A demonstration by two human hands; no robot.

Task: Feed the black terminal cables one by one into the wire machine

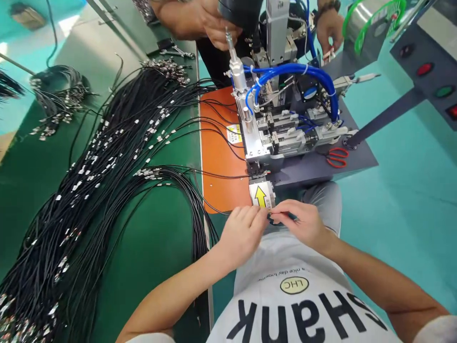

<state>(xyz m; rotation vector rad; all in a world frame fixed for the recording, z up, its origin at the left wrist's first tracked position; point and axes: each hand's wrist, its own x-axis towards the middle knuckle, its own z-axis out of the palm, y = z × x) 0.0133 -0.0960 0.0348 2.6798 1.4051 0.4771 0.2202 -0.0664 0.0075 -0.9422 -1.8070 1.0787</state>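
Observation:
My left hand (241, 233) and my right hand (302, 221) meet just in front of a small metal block with a yellow arrow label (262, 194) at the near end of a benchtop machine (278, 128). Both hands are closed in a pinch on a thin black cable (282, 220) held between them. The fingertips almost touch the labelled block. Most of the cable inside the fingers is hidden.
Large bundles of black cables with metal terminals (107, 157) lie across the green table (157, 247) to my left. An orange mat (217, 157) lies under the machine. Red scissors (337, 157) rest on the machine's grey base. Another person's hands (210, 21) work at the machine's far side.

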